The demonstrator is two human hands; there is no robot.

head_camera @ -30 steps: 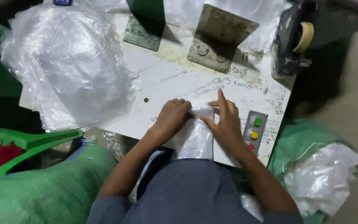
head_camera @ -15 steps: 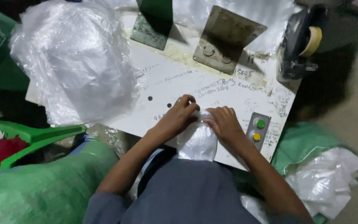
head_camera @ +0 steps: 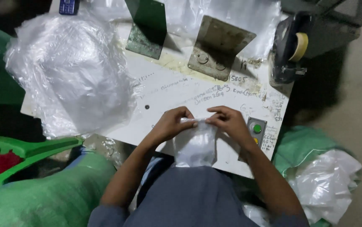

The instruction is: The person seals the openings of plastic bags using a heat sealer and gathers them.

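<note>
At the near edge of the white counter (head_camera: 105,126), a small clear plastic bag (head_camera: 195,145) is pinched at its top by left hand (head_camera: 170,125) and right hand (head_camera: 230,122), apparently mid-fold; a firm, even crease seems needed beside the button box (head_camera: 256,128).

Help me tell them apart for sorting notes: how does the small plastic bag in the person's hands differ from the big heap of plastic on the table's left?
The small plastic bag is one narrow piece, pinched at its top by the left hand and right hand; the heap of plastic is far larger, crumpled and untouched. The bag hangs over the table edge toward the person; the heap lies flat on it. Both are clear, shiny film.
</note>
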